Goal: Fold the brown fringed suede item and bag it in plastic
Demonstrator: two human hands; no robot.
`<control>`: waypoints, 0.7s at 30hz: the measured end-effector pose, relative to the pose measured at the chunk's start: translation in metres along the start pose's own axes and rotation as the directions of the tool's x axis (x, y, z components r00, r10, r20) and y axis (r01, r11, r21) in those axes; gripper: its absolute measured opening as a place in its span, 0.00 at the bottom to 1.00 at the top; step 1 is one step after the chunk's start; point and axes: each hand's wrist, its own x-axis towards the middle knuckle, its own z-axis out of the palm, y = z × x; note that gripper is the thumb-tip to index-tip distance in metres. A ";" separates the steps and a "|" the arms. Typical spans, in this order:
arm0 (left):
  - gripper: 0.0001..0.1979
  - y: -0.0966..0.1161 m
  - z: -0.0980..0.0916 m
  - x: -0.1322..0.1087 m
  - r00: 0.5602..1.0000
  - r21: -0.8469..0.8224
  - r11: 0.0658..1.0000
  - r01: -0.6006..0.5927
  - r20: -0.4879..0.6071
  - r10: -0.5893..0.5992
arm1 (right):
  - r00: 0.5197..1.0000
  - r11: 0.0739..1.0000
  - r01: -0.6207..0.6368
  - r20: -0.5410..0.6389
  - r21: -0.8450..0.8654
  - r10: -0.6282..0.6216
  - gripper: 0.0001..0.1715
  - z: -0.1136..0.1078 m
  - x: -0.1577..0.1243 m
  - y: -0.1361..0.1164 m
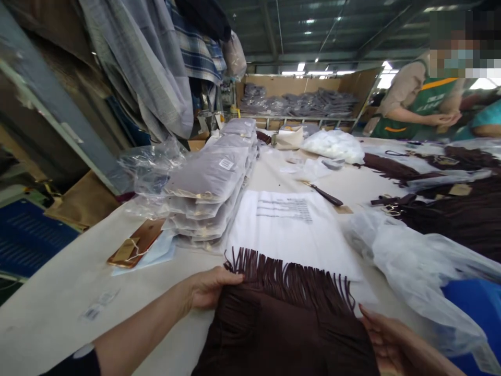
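Workshop surface [58, 292], pale and wide, carries everything. Left hand [209, 287] pinches the brown fringed scarf [285, 329] at 6 o'clock; right hand [385, 339] lies open against its edge. At 12 o'clock waits a white bag [293, 235]; the loose fringe could probably tangle or catch on it.

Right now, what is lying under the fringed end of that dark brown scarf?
The brown scarf has its fringe lying on a white printed bag, which rests on the table. How far the bag reaches beneath the scarf is hidden.
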 end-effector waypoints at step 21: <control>0.31 0.053 0.041 0.064 0.750 0.376 0.926 0.005 0.612 -0.252 | 0.908 0.938 0.166 0.418 -0.305 -0.025 0.35 0.032 0.033 -0.043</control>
